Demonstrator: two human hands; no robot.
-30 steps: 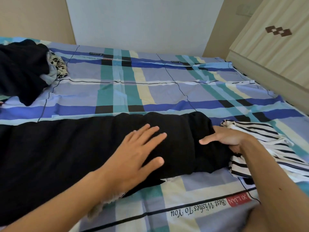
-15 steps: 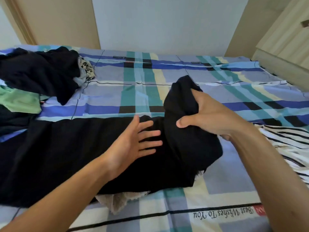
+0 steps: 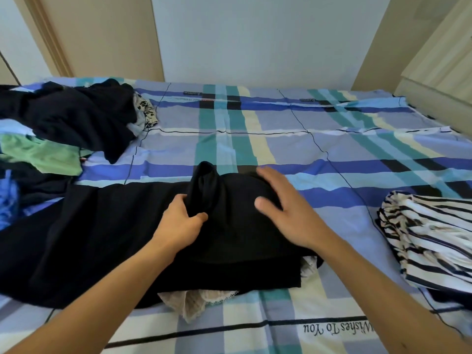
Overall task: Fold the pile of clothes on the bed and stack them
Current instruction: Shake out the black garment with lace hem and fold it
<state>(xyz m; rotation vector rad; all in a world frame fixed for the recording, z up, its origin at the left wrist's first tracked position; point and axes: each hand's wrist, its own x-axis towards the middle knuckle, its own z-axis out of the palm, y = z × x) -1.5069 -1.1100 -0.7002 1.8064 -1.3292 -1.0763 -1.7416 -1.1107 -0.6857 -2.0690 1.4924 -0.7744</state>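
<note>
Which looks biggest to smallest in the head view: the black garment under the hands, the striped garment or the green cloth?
1. black garment, by far.
2. striped garment.
3. green cloth, though farther off and partly under dark clothes, so 2 and 3 are unsure.

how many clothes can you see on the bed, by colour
black: 2, the black garment being folded and the black heap back left
green: 1, the green garment
blue: 1, the blue cloth
striped: 1, the striped garment
floral: 1, the floral piece
pale lace: 1, the lace piece
total: 7; the heap may hide more
</note>
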